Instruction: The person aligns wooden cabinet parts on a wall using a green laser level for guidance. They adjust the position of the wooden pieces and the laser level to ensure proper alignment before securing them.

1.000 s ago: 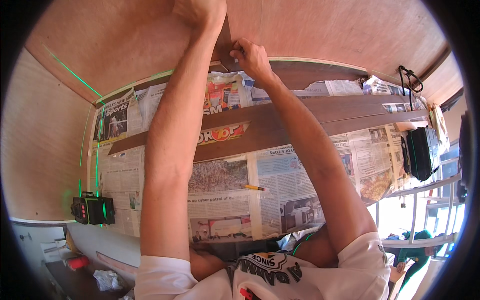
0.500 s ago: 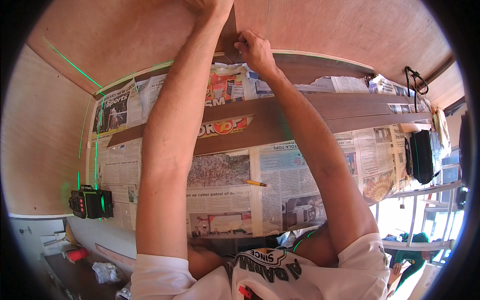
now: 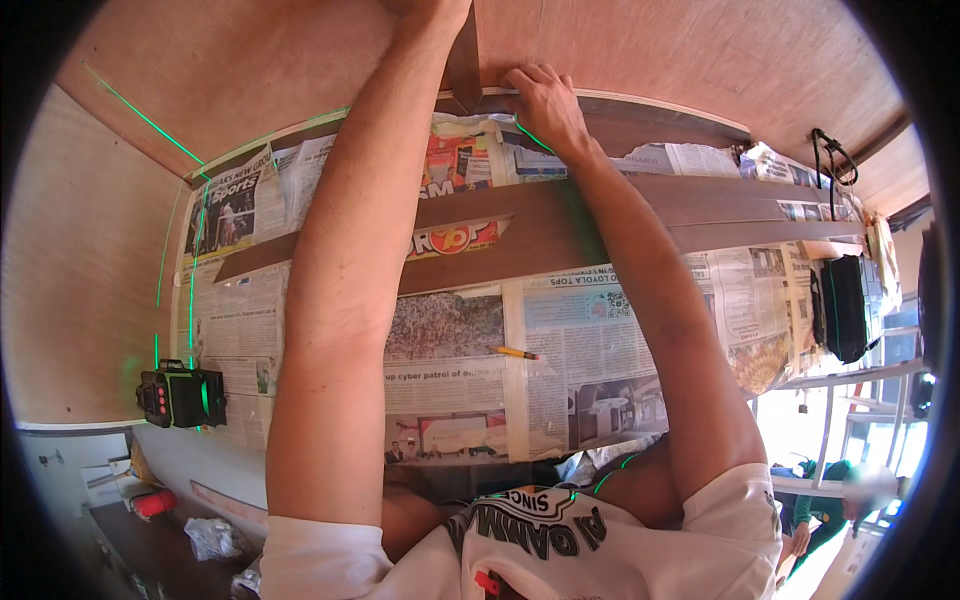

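Viewing remotely through the head camera, I record both bare arms extended forward. The left hand (image 3: pixel 432 8) is cut by the upper border; its fingers lie outside the view, so I cannot tell whether it grasps anything. The right hand (image 3: pixel 548 105) shows bent fingers at the lower edge of a plywood panel (image 3: pixel 650 60); its palm side is hidden, and I cannot tell whether it grips anything.

I locate the dark brown strip (image 3: pixel 465 72) between the two hands, upright against the panel, partly behind the left wrist, its pointed lower end just left of the right hand. A green line (image 3: pixel 535 138) crosses the right hand near the wrist.

Nearer the body than both hands, I note taped newspaper sheets (image 3: pixel 440 322) with long brown boards (image 3: pixel 490 277) lying across them. A short yellow pencil (image 3: pixel 518 352) rests on the paper, well below the right hand. Well to the left of the left forearm stands a black laser level (image 3: pixel 172 394). Far right of the right hand are a looped black cable (image 3: pixel 838 165) and, below it, a black case (image 3: pixel 846 310).
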`<move>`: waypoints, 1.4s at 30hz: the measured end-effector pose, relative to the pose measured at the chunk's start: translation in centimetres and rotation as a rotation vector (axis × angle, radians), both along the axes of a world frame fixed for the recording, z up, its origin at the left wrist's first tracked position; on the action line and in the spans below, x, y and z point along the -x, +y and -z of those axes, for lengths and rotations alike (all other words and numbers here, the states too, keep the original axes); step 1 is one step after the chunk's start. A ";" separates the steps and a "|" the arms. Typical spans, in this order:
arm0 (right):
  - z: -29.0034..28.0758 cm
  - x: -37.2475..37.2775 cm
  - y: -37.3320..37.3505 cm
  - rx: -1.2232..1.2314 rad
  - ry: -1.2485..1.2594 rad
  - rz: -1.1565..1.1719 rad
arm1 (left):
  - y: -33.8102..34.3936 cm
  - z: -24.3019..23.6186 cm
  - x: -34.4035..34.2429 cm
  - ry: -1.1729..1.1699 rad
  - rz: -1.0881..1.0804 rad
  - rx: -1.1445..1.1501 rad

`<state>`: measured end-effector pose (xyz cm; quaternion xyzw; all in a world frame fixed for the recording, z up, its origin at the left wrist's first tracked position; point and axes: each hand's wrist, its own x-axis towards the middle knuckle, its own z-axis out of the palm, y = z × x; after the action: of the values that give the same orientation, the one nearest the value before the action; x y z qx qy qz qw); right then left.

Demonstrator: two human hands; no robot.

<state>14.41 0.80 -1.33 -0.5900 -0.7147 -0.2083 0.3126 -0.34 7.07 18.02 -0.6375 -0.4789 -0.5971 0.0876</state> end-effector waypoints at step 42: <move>-5.8 4.2 2.7 -0.006 0.537 -0.011 | 1.5 1.4 -0.6 0.027 0.058 -0.189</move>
<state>10.24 3.48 4.44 -0.6192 -0.6089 -0.0448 0.4938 0.21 8.57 16.65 -0.6480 -0.4005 -0.6334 0.1362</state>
